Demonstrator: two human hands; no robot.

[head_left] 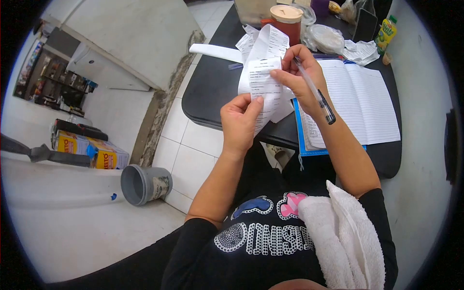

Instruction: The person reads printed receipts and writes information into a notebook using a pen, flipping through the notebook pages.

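A long printed paper receipt [265, 79] hangs between my two hands above the near edge of the black table [205, 99]. My left hand [243, 118] pinches its lower part, thumb on the printed side. On the upper right edge, my right hand [302, 77] grips the paper between thumb and fingers and also holds a clear pen [311, 87] with a black cap, pointing down to the right. More curled paper strips [270, 43] lie behind the receipt. An open lined notebook [360, 101] rests on the table to the right, partly under my right forearm.
At the back of the table are a red pitcher with a pale lid [286, 24], plastic bags [326, 38], crumpled receipts [361, 51] and a yellow bottle [385, 35]. A grey bucket [146, 184] is on the floor at left. A white towel [343, 232] hangs over my shoulder.
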